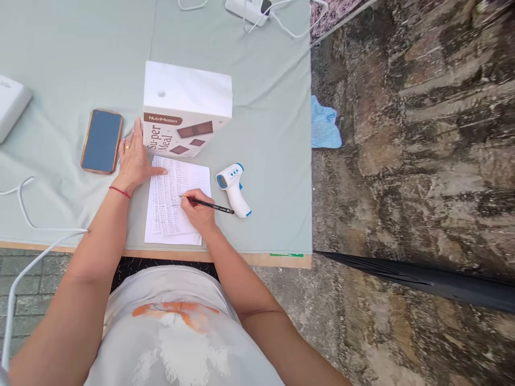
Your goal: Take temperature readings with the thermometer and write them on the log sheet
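Note:
Between the fingers of my right hand [198,214] is a black pen [217,207], its tip at the sheet of paper [169,214]. Dense rows of small handwriting cover that sheet, which lies over other white paper. My left hand [134,158] lies flat with fingers spread; its thumb reaches onto the top left of the paper. Beside its fingers stands a white and brown NutriMotion box [188,112]. A phone [102,141] with a dark screen lies just left of this hand. To the right of the pen rests a white and blue infrared thermometer [234,190].
A pale green cloth covers the table [273,177], with its right edge beside a stone wall [402,134]. A white device [12,107] lies at the left, and a white power strip [247,10] at the back. White cable [48,229] loops at the left. Blue plastic [325,126] shows past the edge.

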Available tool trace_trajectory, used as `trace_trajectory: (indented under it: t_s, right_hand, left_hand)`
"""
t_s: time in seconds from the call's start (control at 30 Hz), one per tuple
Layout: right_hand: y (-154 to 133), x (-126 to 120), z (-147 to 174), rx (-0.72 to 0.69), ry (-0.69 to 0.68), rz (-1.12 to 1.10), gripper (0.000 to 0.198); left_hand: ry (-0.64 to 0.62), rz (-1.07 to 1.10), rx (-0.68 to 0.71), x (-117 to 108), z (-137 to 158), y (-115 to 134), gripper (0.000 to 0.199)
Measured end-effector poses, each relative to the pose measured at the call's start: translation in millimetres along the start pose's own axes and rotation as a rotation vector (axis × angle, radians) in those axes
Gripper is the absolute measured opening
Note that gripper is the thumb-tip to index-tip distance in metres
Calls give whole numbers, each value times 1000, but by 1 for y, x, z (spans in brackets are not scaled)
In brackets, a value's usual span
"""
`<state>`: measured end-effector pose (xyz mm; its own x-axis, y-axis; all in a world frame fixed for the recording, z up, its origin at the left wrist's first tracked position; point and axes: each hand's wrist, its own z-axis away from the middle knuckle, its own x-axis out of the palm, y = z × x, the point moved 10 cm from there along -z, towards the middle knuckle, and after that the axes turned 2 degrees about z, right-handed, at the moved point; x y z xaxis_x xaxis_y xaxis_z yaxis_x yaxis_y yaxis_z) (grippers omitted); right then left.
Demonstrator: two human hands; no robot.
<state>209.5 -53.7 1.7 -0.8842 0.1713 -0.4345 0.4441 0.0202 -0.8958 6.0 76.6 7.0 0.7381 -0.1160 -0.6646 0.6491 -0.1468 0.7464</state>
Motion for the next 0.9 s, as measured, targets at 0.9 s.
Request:
trace_trajectory:
  t_s: [0.9]
  right_hand:
    - [1, -2, 2, -36, 23, -17, 13]
  left_hand:
    - [-14, -47, 11, 1, -1, -2, 162]
